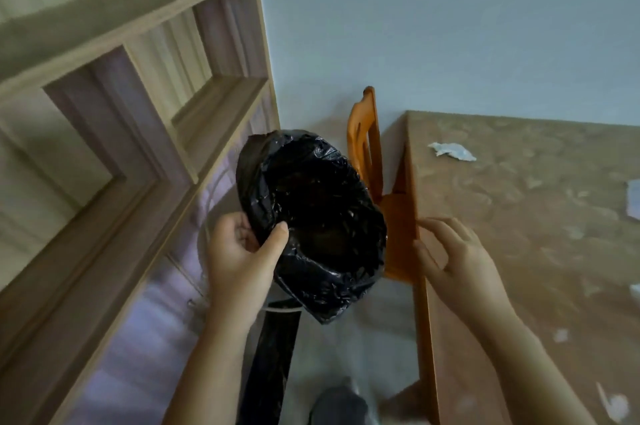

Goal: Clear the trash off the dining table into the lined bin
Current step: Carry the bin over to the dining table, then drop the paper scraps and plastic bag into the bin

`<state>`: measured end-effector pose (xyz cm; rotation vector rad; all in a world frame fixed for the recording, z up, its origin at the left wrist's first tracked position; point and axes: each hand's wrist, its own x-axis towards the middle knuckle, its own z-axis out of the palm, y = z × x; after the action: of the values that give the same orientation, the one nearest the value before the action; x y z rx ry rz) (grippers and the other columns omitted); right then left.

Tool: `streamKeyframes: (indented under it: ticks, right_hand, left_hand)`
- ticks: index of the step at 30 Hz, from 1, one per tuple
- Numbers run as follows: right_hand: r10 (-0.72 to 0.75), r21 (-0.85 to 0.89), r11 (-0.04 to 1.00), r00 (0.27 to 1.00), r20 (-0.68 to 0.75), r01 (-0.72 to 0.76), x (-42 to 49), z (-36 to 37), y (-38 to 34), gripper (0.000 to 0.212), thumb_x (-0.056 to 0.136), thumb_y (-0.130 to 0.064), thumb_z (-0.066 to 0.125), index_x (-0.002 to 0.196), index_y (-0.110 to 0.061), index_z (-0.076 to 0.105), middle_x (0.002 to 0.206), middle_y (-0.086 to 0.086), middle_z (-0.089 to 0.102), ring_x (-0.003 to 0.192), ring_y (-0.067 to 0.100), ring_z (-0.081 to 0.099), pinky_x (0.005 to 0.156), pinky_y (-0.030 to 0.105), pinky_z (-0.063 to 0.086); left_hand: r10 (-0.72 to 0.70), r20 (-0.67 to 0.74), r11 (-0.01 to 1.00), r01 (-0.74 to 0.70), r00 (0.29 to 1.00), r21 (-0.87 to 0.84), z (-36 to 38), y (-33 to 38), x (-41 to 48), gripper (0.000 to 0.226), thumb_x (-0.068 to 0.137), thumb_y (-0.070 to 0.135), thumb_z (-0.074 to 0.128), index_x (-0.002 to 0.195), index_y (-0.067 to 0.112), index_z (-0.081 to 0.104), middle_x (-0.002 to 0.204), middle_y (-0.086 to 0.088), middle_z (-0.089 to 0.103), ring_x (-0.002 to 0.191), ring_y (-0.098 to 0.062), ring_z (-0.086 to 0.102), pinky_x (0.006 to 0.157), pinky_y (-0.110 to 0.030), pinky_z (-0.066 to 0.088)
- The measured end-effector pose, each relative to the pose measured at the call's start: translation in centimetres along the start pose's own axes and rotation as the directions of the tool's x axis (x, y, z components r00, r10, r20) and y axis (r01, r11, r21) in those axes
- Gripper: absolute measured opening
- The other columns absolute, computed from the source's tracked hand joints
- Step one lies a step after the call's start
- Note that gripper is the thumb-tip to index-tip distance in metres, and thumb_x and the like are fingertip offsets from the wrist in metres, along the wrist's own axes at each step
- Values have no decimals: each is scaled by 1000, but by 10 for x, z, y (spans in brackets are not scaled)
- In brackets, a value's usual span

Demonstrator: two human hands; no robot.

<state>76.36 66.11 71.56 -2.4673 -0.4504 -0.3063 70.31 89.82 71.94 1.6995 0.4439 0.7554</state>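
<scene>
Table beside — left fingers clamp bin rim, mouth camera-ward; right fingers apart.

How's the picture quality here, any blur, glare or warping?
Head view: soft and blurred throughout, the shelves smeared most; wide lens splays their lines; small glints on the black bin liner; dim, flat light, no hard shadows on the table.

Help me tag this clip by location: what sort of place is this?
Probably a home dining area: a wooden dining table with a crumpled tissue on it, an orange chair at its end, and wooden shelving along the wall.
</scene>
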Motion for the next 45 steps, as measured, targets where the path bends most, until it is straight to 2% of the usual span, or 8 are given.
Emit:
streamKeyframes:
  ticks: [4, 10, 16, 21, 24, 27, 34, 45]
  right_hand:
    - [69, 17, 998, 994, -84, -67, 66, 11, 23, 28, 81, -14, 62, 109, -14, 60, 106, 5, 62, 100, 29, 55, 77, 34, 43]
    - [93, -9, 995, 982, -167, -96, 148, 8, 55, 31, 81, -16, 62, 111, -15, 59, 107, 4, 63, 101, 24, 55, 79, 28, 40]
    - [219, -53, 971, 955, -200, -234, 199, 11, 96, 32, 82, -17, 61, 114, -15, 58, 113, 3, 61, 106, 22, 53, 83, 27, 38]
    - [369, -98, 910, 895, -249, -402, 238, 25, 133, 33, 83, -19, 60, 116, -15, 57, 114, 5, 61, 109, 24, 51, 84, 30, 39]
    - [461, -102, 859, 844, -273, -502, 266, 39, 151, 32, 84, -21, 58, 116, -15, 56, 113, 6, 60, 108, 24, 51, 80, 29, 37]
    - [554, -84, 800, 786, -275, -594, 289, 58, 169, 31, 85, -22, 57, 116, -16, 56, 114, 5, 59, 110, 24, 50, 78, 27, 33]
    - [678, -27, 704, 683, -272, -709, 311, 72, 228, 29, 83, -21, 60, 110, -14, 59, 113, 5, 61, 108, 26, 53, 81, 33, 42]
    - [764, 43, 644, 638, -102, -764, 356, 105, 356, 31, 79, -16, 59, 110, -15, 58, 111, 4, 58, 103, 24, 53, 73, 30, 40]
  left_hand:
    - [71, 47, 997, -70, 996, -27, 51, 6, 68, 22, 73, 16, 73, 73, 22, 52, 65, 6, 52, 51, 5, 49, 49, -11, 40]
    - [168, 120, 982, -155, 978, -105, 126, 26, 152, 22, 64, 31, 69, 76, 24, 53, 67, 7, 55, 54, 5, 51, 50, -10, 40]
    - [150, 164, 962, -106, 975, -251, 190, 22, 218, 25, 61, 37, 72, 78, 26, 57, 66, 13, 64, 61, 3, 57, 56, -13, 45]
    - [167, 311, 942, -59, 936, -330, 254, 14, 276, 28, 58, 41, 71, 80, 30, 59, 71, 19, 68, 69, -1, 63, 60, -14, 47]
    - [198, 430, 944, -53, 881, -327, 290, 10, 310, 20, 61, 39, 72, 78, 36, 61, 75, 17, 69, 72, -4, 64, 61, -15, 48]
    - [234, 532, 946, -63, 814, -319, 324, 4, 336, 19, 67, 29, 71, 81, 29, 59, 75, 15, 69, 70, -2, 63, 60, -15, 48]
    - [235, 618, 969, -132, 750, -209, 394, -8, 362, 22, 73, 25, 73, 83, 25, 54, 80, 3, 62, 68, -2, 60, 59, -16, 48]
    - [217, 608, 968, -250, 763, -32, 465, -13, 360, 23, 70, 35, 68, 84, 32, 51, 79, 6, 62, 69, -6, 60, 59, -19, 51]
